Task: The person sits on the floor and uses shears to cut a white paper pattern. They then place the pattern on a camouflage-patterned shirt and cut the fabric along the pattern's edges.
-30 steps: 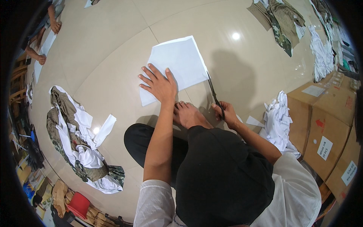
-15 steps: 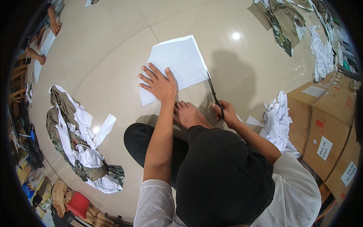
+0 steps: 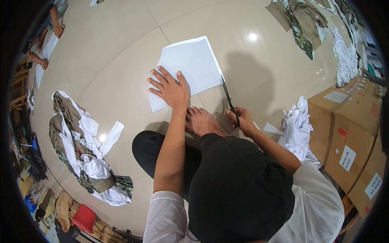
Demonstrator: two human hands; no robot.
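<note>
A white sheet (image 3: 194,60) with a straight-edged outline lies on the tiled floor. My left hand (image 3: 171,88) rests flat on its lower left part, fingers spread. My right hand (image 3: 244,121) grips the handles of long dark scissors (image 3: 228,97), whose blades meet the sheet's right edge near the lower right corner. Just below the sheet is my bare foot (image 3: 204,123), between my two hands.
Piles of camouflage and white fabric lie at left (image 3: 81,154) and upper right (image 3: 308,24). Crumpled white fabric (image 3: 296,129) sits beside cardboard boxes (image 3: 346,158) at right. A co-worker's hands (image 3: 43,62) touch a white strip at upper left. A red stool (image 3: 84,216) stands at lower left.
</note>
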